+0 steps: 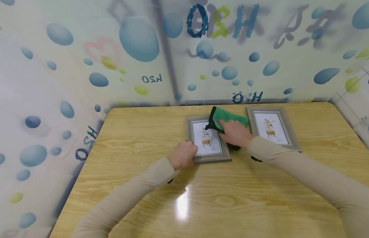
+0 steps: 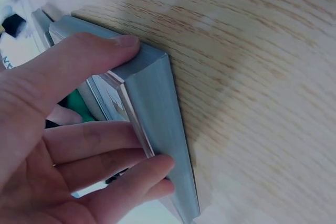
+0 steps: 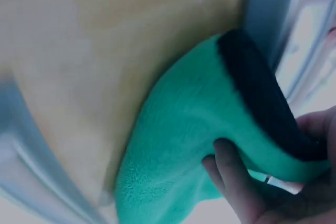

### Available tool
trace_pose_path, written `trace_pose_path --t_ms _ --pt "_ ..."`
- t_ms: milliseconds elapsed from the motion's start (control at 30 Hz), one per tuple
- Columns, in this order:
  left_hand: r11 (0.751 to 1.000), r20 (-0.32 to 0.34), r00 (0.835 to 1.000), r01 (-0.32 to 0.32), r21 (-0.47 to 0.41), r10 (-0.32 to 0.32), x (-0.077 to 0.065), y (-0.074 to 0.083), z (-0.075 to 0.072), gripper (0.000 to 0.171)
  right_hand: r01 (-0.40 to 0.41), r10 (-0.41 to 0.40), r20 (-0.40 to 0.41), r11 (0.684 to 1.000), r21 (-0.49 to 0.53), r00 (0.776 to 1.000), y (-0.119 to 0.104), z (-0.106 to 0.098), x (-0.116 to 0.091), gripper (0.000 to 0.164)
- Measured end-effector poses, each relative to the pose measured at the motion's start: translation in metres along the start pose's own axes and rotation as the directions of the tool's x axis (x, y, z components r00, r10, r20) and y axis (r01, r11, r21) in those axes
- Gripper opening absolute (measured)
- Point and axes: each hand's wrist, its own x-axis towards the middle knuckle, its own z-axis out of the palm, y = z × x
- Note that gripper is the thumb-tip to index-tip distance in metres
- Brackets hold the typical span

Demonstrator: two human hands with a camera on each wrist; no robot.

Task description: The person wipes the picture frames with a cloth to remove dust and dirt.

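Observation:
A grey picture frame (image 1: 188,132) with a plant-pot print lies on the wooden table in the head view. My left hand (image 1: 183,154) grips its near left corner. In the left wrist view, the thumb (image 2: 105,51) presses one side of the frame (image 2: 152,103) while the fingertips lie on the adjoining side. A green cloth (image 3: 173,124) with a black border is in my right hand (image 1: 235,133), bunched under the fingers. The cloth lies over the right side of the same frame, covering its upper right corner.
A second, matching picture frame (image 1: 291,135) lies to the right, close to the cloth; the right forearm crosses its near left corner. Behind the table (image 1: 142,132) rises a wall (image 1: 184,72) covered in blue bubbles and lettering.

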Motion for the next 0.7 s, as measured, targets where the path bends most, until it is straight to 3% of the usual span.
trace_pose_path --t_ms 167,333,567,700 --pt "1.0 0.027 1.0 0.005 -0.015 -0.005 0.002 0.002 0.001 0.03 -0.004 0.017 0.067 0.982 -0.191 0.998 0.012 -0.001 0.025 0.055" --pt "1.0 0.004 1.0 0.006 -0.014 -0.006 0.002 0.001 0.003 0.026 0.157 -0.12 0.14 0.942 -0.298 0.983 0.017 -0.007 0.029 0.051" --pt "1.0 -0.027 1.0 -0.008 -0.028 0.007 0.002 -0.001 0.002 0.027 0.338 -0.278 0.247 0.907 -0.252 0.928 0.015 -0.011 0.001 0.051" --pt "0.999 -0.037 0.999 -0.009 -0.04 0.008 0.0 -0.002 0.001 0.03 0.434 -0.364 0.3 0.876 -0.212 0.882 0.006 -0.013 -0.021 0.05"
